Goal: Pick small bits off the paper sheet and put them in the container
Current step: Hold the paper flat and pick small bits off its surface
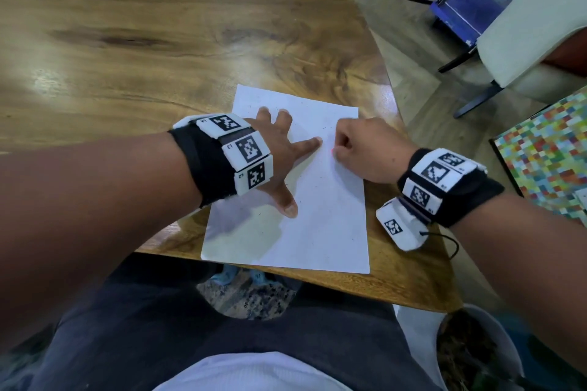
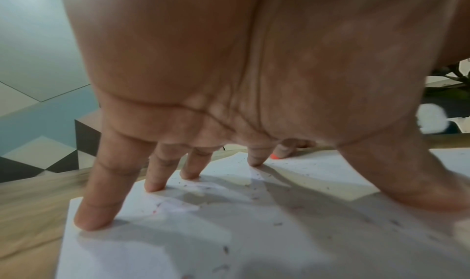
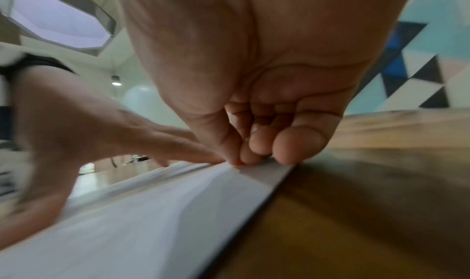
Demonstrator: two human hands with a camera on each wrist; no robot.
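My left hand (image 1: 279, 149) flat on paper sheet (image 1: 317, 225), fingers (image 2: 101, 193) spread. My right hand (image 1: 365, 149) curled, thumb and forefinger pinching orange bit (image 3: 239, 163) at sheet.

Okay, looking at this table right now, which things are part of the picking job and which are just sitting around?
Part of the job:
paper sheet, held flat by the spread left hand
orange bit, pinched by the right hand
dark specks on the sheet

Just around:
wooden table
chair
colourful mosaic board
potted plant
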